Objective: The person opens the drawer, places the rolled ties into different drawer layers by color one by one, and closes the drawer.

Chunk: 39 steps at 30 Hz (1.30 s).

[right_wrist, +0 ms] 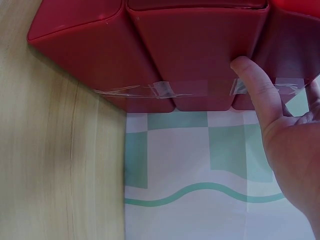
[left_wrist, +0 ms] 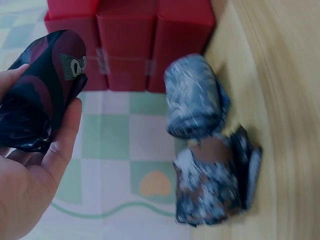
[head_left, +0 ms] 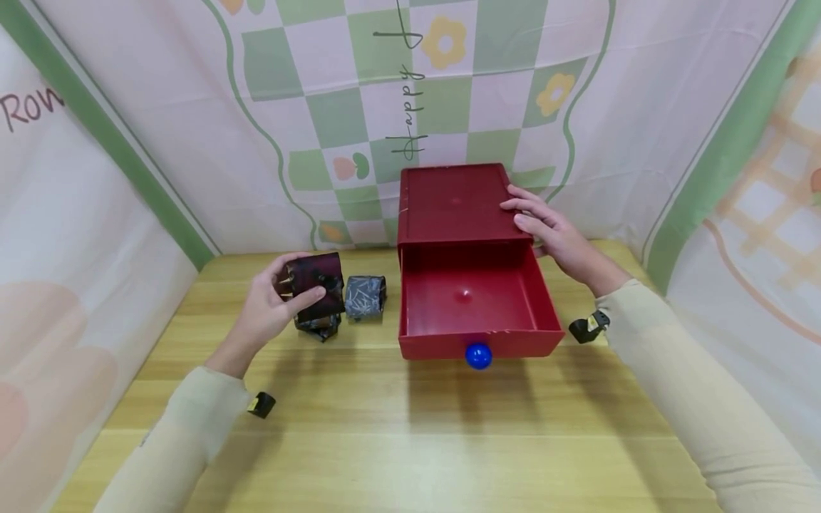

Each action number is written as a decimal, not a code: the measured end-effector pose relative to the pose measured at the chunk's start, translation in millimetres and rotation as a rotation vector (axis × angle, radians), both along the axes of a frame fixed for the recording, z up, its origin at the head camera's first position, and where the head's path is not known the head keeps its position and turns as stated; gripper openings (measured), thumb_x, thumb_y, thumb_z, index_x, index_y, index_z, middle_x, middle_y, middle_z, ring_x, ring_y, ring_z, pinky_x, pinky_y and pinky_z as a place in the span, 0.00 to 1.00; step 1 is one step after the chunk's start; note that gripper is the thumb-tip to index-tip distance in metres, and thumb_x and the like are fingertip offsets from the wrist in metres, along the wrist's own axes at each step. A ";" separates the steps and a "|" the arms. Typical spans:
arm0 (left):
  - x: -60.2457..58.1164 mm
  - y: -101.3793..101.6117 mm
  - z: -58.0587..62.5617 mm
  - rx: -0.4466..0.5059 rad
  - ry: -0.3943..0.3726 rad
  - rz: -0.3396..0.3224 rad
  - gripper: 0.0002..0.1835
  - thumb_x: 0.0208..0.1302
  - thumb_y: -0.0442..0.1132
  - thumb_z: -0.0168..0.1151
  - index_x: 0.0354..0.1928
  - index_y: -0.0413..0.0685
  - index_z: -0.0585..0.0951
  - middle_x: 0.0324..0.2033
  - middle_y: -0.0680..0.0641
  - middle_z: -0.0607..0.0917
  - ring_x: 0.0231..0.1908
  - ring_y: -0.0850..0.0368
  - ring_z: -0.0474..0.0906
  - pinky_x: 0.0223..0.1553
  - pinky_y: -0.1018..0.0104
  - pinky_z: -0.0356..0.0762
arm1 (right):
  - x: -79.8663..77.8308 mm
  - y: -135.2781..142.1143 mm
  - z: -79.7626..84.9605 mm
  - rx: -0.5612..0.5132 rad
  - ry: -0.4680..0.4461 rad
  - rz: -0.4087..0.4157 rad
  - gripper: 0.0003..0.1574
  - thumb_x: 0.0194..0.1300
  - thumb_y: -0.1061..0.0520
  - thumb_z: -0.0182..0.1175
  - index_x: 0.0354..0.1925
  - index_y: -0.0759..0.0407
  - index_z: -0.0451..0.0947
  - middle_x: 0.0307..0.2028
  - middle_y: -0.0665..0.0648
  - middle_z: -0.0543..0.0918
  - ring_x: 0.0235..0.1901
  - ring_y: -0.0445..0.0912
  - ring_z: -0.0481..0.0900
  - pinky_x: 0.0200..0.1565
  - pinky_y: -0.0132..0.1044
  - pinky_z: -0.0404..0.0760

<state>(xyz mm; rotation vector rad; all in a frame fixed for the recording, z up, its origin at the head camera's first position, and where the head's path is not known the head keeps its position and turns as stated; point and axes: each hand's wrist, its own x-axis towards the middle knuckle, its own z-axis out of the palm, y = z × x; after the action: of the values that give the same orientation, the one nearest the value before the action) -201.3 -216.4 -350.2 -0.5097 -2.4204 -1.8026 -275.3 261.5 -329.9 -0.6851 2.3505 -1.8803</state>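
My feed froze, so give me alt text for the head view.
The left hand holds a dark packet near a grey bundle and a partly hidden one; the right hand touches the right side of a red box. The box's drawer, with a blue knob, stands open.

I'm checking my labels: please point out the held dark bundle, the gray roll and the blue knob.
Dark bundle [left_wrist: 44, 89], left wrist view: its side.
Gray roll [head_left: 364, 298], head view: its patterned side.
Blue knob [head_left: 478, 355], head view: middle of its rounded front.
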 end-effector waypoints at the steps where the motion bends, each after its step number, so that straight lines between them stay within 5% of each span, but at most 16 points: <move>1: 0.9 1.7 2.0 0.020 -0.013 -0.012 0.31 0.63 0.37 0.73 0.67 0.46 0.73 0.52 0.37 0.80 0.43 0.47 0.86 0.38 0.57 0.86 | 0.1 0.1 0.0 0.001 0.000 0.000 0.27 0.80 0.48 0.50 0.71 0.54 0.70 0.79 0.44 0.51 0.63 0.49 0.68 0.39 0.41 0.87; 10: 4.9 13.4 17.4 0.143 -0.006 -0.069 0.28 0.63 0.32 0.70 0.65 0.47 0.75 0.49 0.41 0.83 0.42 0.48 0.86 0.40 0.56 0.86 | -0.4 0.4 0.1 0.004 -0.009 -0.001 0.27 0.80 0.47 0.50 0.71 0.54 0.70 0.79 0.43 0.51 0.64 0.49 0.67 0.39 0.41 0.87; 16: 10.2 21.1 28.6 0.116 0.047 -0.092 0.29 0.62 0.33 0.71 0.65 0.50 0.76 0.49 0.39 0.82 0.41 0.45 0.85 0.39 0.56 0.86 | -1.2 -0.4 -0.6 -0.001 -0.006 0.003 0.27 0.80 0.48 0.50 0.70 0.53 0.70 0.78 0.43 0.51 0.62 0.49 0.70 0.39 0.42 0.87; 21: 18.0 34.6 46.8 0.080 0.119 -0.121 0.30 0.61 0.34 0.73 0.65 0.53 0.76 0.48 0.38 0.82 0.39 0.44 0.84 0.36 0.55 0.87 | -1.7 -0.2 -0.9 -0.010 -0.006 0.006 0.27 0.80 0.48 0.50 0.70 0.53 0.70 0.79 0.44 0.51 0.62 0.48 0.70 0.39 0.41 0.87; 27: 21.9 54.2 74.2 0.162 0.117 -0.177 0.31 0.62 0.35 0.71 0.67 0.54 0.74 0.50 0.37 0.80 0.44 0.41 0.82 0.41 0.56 0.86 | -0.7 0.9 -0.1 -0.025 -0.011 0.000 0.26 0.80 0.48 0.50 0.70 0.53 0.71 0.79 0.45 0.50 0.61 0.48 0.71 0.38 0.41 0.87; 39: 25.1 84.9 115.7 0.356 -0.213 -0.379 0.27 0.67 0.38 0.61 0.67 0.45 0.68 0.58 0.37 0.76 0.50 0.46 0.80 0.48 0.58 0.83 | 0.8 -0.3 0.8 -0.012 -0.013 -0.001 0.26 0.80 0.48 0.49 0.71 0.54 0.70 0.79 0.44 0.51 0.62 0.48 0.70 0.38 0.41 0.87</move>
<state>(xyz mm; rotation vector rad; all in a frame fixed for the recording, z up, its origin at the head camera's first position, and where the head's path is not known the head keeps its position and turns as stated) -176.2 -131.5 -234.5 -0.8170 -2.1505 -2.4929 -274.5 261.2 -329.2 -0.6705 2.3345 -1.8944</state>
